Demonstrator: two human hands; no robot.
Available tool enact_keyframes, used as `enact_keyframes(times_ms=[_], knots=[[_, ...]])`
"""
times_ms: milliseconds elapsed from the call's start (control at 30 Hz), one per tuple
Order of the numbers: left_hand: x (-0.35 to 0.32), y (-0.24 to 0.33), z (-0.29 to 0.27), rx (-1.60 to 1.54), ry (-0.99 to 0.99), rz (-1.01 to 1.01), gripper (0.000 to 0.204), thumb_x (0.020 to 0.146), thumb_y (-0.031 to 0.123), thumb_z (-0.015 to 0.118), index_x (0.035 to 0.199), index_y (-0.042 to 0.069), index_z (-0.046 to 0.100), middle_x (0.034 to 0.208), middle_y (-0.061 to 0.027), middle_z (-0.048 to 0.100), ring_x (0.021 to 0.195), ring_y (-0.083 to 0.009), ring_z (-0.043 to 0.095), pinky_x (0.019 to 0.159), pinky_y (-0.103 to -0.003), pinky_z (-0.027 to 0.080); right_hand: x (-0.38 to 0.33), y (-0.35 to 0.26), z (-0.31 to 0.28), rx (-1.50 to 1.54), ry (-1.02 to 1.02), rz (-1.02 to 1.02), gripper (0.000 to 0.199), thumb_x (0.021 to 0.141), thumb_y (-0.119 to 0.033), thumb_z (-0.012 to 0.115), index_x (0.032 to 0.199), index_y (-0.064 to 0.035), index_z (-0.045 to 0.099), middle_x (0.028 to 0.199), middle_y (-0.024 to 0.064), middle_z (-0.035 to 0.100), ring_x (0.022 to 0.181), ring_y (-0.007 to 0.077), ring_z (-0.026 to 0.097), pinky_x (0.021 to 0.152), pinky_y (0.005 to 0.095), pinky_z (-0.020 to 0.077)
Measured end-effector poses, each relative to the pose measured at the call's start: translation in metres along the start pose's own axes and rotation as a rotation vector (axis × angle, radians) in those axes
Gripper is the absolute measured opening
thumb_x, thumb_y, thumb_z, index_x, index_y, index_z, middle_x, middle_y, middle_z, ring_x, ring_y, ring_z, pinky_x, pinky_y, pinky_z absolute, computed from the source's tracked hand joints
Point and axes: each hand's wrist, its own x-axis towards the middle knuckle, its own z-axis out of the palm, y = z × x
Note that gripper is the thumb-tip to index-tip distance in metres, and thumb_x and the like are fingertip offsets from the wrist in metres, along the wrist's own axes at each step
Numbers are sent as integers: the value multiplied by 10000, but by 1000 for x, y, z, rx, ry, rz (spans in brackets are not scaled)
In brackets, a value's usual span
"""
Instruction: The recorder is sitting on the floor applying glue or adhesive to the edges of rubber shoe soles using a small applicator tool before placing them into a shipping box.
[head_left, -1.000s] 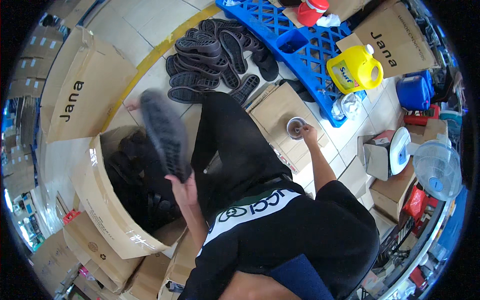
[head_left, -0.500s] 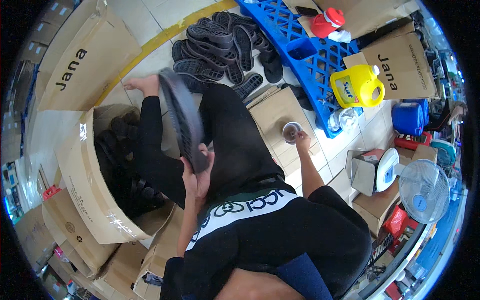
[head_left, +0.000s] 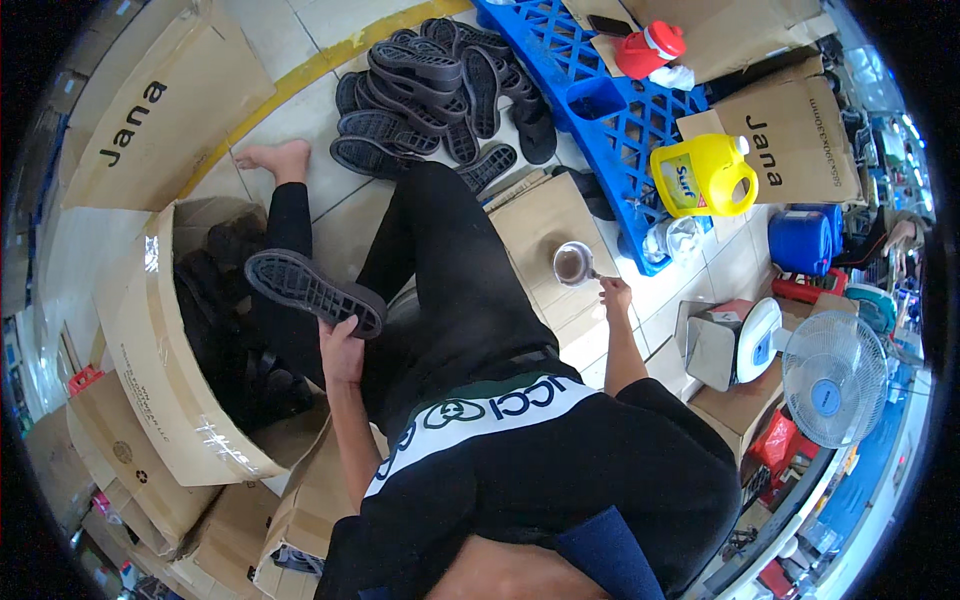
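In my left hand (head_left: 343,352) is a dark grey shoe sole (head_left: 315,290), pinched at its near end, with its open grid side facing up. It is held above my bent leg, next to the box of dark shoe parts. To the right, a metal cup (head_left: 572,263) with brownish contents stands on a flat piece of cardboard (head_left: 540,225). My right hand (head_left: 615,295) is at the cup's right side, its fingers closed on a thin handle there. Whether that handle belongs to the cup or to a tool in it, I cannot tell.
Several soles lie piled on the tiles (head_left: 420,90) ahead. A blue plastic pallet (head_left: 640,140) bears a yellow jug (head_left: 705,175) and a red jug (head_left: 648,50). An open carton (head_left: 150,350) of dark shoe parts stands left; a fan (head_left: 832,380) and a scale (head_left: 745,345) stand right.
My left hand has moved left and tipped the sole from nearly upright, blurred, to lying flatter with its grid side up. My right hand stays beside the cup.
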Motion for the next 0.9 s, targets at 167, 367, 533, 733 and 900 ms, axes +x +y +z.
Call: enact_keyframes(times_ms=[167,367,533,733,900], knots=[[1,-5,-6,-153,-14,-46,673,724,-42,558,1371,43,394,1251,-146,539,1169,-324,538,1028,-448,445,6,10,-7,-22,76,-2,167,816,-158,686,896,-11,683,715,70,643,560,150,619,445,269,474],[3,0,14,-38,-157,8,763,654,-30,560,1396,29,389,1367,-190,490,1179,-321,545,983,-439,492,-5,7,-11,180,-39,-84,174,814,-169,686,869,-3,673,704,81,633,559,156,617,444,270,472],[-10,20,18,51,-231,13,794,637,18,604,1402,14,388,1386,-199,486,1095,-313,600,950,-426,509,-11,-2,1,-43,178,-38,182,815,-164,680,854,13,661,684,84,628,551,147,601,468,278,467],[-8,19,36,-124,-339,-70,589,930,333,479,1390,-25,385,1363,-206,504,1151,-307,579,1004,-414,451,8,-37,2,1028,-411,197,156,892,-169,558,969,-43,608,885,85,633,753,177,588,675,297,502],[1,17,39,-168,-481,-71,607,984,456,405,1388,5,371,1306,-205,531,1182,-294,551,1036,-419,411,-134,-247,71,937,-892,218,165,954,-188,508,961,-41,583,898,66,637,765,164,595,701,283,514]])
